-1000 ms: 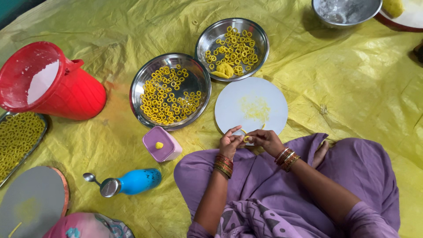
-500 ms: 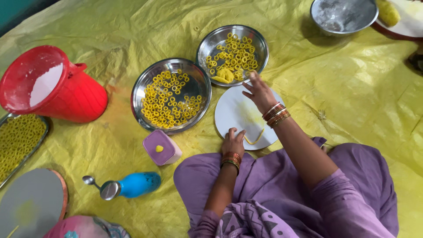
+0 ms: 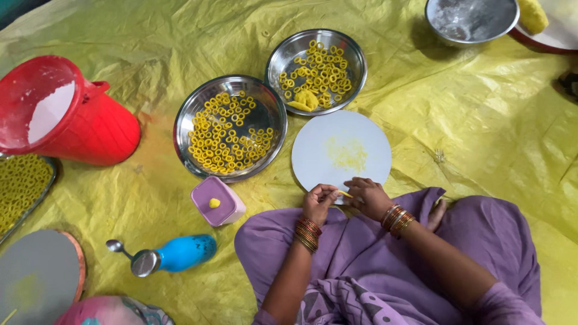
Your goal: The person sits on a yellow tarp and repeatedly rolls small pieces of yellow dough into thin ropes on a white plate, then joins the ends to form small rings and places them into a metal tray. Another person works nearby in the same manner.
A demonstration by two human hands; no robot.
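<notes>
My left hand (image 3: 318, 203) and my right hand (image 3: 368, 197) meet at the near edge of a round white board (image 3: 341, 150). Between their fingertips they pinch a thin yellow dough strip (image 3: 344, 194). The board has a yellow smear at its middle. Beyond it stand two steel plates: the near-left plate (image 3: 230, 127) is full of small yellow dough rings, and the far plate (image 3: 317, 63) holds rings and a dough lump. Both wrists wear bangles.
A red bucket (image 3: 63, 114) with white flour lies tilted at left. A purple box (image 3: 217, 201) with a dough bit, a blue bottle (image 3: 174, 254) and a spoon lie near my knee. A steel bowl (image 3: 471, 19) sits far right. A yellow sheet covers the floor.
Half a second ago my right hand was reaching out over the far plate; it has come back to the board's near edge and joined my left hand on a dough strip.
</notes>
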